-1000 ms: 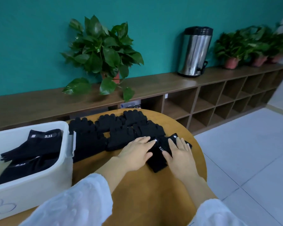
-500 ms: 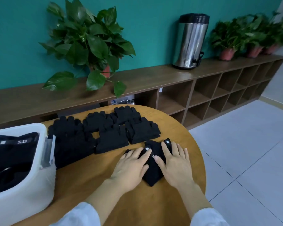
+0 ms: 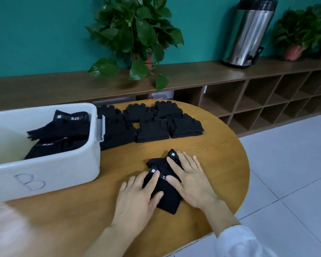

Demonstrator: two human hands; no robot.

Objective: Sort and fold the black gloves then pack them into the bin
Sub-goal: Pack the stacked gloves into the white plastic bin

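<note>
Left hand [image 3: 137, 197] and right hand [image 3: 190, 179], both flat with fingers straight, pressing on 1 black glove [image 3: 168, 196] that lies on the round wooden table [image 3: 220, 145]. Neither hand grasps; both are released and simply press down with palm and fingers. The glove lies between and partly beneath the 2 hands: the left fingertips [image 3: 155, 173] cover its left edge near a small white tag, the right palm covers its right edge, and the thumbs point toward each other over the cuff, which bears the white print "5.11". The glove's finger end projects beyond the right fingertips, toward the far side of the table; its near end projects toward the person, clear of both hands.

Beyond the hands, well apart from the pressed glove, stacks of black gloves [image 3: 152, 131] lie in 2 rows on the far part of the table, touching or overlapping one another. To the left stands a white plastic bin [image 3: 63, 169] marked with a handwritten "B" on its near wall; the leftmost stack touches or lies just beside its right wall. Inside the bin lie packed black gloves [image 3: 67, 130] with "5.11" cuffs.

Behind the table: a low wooden shelf unit [image 3: 248, 101] with open cubbies, carrying a potted plant [image 3: 135, 32], a steel urn [image 3: 250, 32] and further potted plants [image 3: 300, 34], against a teal wall.
</note>
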